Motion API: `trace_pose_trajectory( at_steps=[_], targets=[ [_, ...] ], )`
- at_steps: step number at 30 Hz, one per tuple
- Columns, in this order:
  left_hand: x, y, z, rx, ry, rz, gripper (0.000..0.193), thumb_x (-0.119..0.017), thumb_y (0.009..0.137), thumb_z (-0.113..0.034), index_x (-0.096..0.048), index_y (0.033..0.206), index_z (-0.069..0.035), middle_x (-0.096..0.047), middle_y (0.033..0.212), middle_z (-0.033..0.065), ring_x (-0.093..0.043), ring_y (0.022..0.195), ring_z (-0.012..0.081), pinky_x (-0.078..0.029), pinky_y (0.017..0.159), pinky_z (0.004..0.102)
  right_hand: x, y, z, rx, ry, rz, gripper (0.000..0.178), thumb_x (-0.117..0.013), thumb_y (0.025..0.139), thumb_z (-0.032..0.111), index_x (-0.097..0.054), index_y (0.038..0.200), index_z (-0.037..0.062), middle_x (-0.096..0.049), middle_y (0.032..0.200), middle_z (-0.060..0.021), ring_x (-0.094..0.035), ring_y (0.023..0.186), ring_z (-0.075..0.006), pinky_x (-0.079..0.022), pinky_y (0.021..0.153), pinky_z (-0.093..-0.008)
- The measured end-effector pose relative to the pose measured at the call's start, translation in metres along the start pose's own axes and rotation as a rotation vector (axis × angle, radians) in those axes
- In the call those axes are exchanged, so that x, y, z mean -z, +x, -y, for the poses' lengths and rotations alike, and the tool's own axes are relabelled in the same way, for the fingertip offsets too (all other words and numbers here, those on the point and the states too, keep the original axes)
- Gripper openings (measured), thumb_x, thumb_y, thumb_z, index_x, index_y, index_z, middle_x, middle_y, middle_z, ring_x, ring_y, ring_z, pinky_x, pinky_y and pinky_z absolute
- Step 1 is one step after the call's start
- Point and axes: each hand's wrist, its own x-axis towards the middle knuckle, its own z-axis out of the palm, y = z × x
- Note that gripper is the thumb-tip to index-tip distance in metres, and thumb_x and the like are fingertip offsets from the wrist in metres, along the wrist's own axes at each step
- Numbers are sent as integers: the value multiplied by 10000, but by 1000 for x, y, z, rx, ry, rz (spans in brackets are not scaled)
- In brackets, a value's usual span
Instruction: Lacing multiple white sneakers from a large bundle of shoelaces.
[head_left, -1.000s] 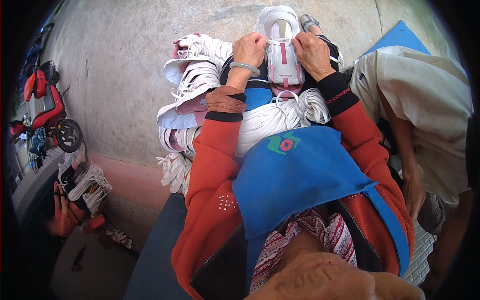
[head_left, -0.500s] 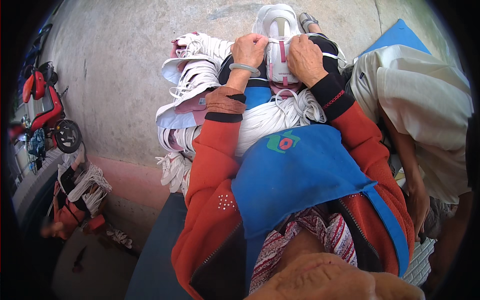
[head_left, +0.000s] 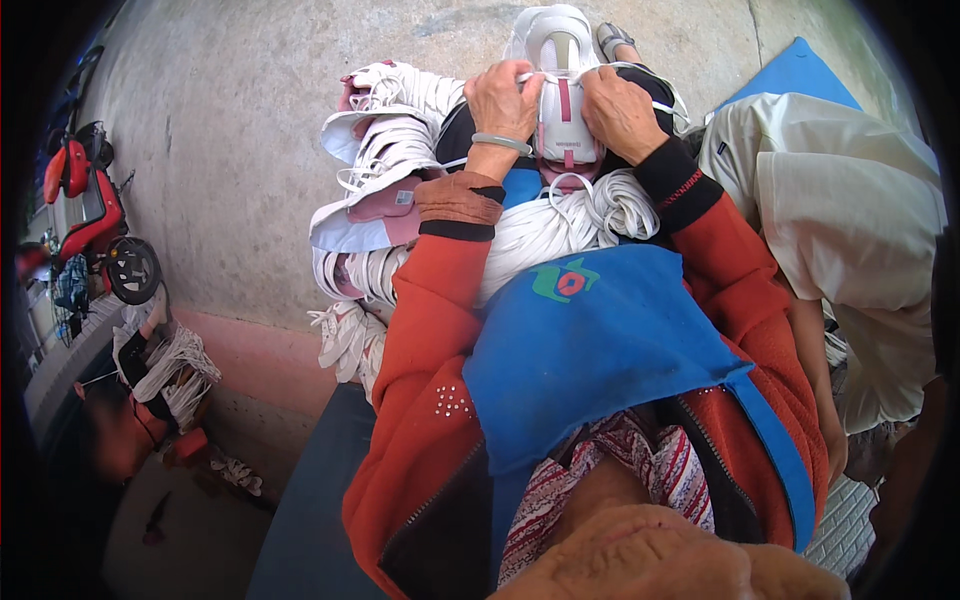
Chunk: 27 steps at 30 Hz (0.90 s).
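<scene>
A white sneaker (head_left: 568,125) with pink trim rests over my lap, its toe pointing away from me. My left hand (head_left: 503,100) is at the left of its tongue, thumb and fingers pinched on a white shoelace (head_left: 533,74) near the lower lace holes. At the opposite side of the tongue, my right hand (head_left: 620,112) has its fingers curled closed against the shoe's edge, where the lace runs into them. The right fingertips are partly hidden. Below the heel, a thick bundle of white laces (head_left: 550,232) lies across my lap, above the blue apron (head_left: 600,340).
Several white-and-pink shoe uppers (head_left: 385,200) with laces are stacked to my left. A person in a pale shirt (head_left: 830,200) sits close on my right. Farther left are another person with white laces (head_left: 180,375) and a red scooter (head_left: 95,215). A blue panel (head_left: 795,75) lies ahead right.
My left hand has shifted slightly right and down, its wrist turning inward. My right hand has moved a little to the right. The neighbour's arm on my right has also shifted.
</scene>
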Motion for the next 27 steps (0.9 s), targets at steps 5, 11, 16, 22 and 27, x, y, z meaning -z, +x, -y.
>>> trace_pose_trajectory(
  at_steps=[5, 11, 16, 22, 27],
  targets=[
    [-6, 3, 1, 93, -191, -27, 206, -669, 730, -248, -653, 732, -43, -637, 636, 103, -624, 588, 232, -479, 587, 320, -11, 4, 5, -7, -92, -17, 133, -541, 745, 108, -555, 777, -20, -574, 791, -185, -630, 684, -306, -512, 590, -376],
    [-8, -10, -5, -46, -153, -81, 161, -638, 773, -187, -631, 832, -38, -615, 747, 128, -605, 674, 296, -471, 626, 367, -16, 7, -28, 75, 326, -56, 122, -502, 747, 79, -532, 789, -32, -553, 789, -214, -569, 714, -386, -463, 651, -450],
    [-8, -29, -21, -93, -127, 18, 376, -604, 798, -150, -491, 1122, 4, -502, 1052, 208, -503, 976, 369, -421, 816, 405, -9, 1, -26, 45, 285, -12, 114, -507, 754, 77, -512, 793, -30, -543, 774, -203, -572, 704, -379, -472, 611, -436],
    [-32, -38, -22, -123, -147, -92, 542, -625, 747, -64, -358, 1209, 31, -389, 1165, 244, -408, 1076, 405, -335, 936, 435, 1, 4, -11, 45, 340, 29, 181, -488, 765, 23, -521, 939, -17, -528, 850, -185, -554, 757, -366, -460, 665, -417],
    [-33, -33, -29, -180, -186, -145, 519, -614, 732, -26, -375, 1191, 22, -413, 1167, 231, -430, 1080, 400, -363, 921, 430, 5, 3, -19, 71, 397, 2, 201, -507, 764, 54, -540, 952, -8, -538, 857, -180, -558, 779, -359, -458, 699, -410]
  ],
)
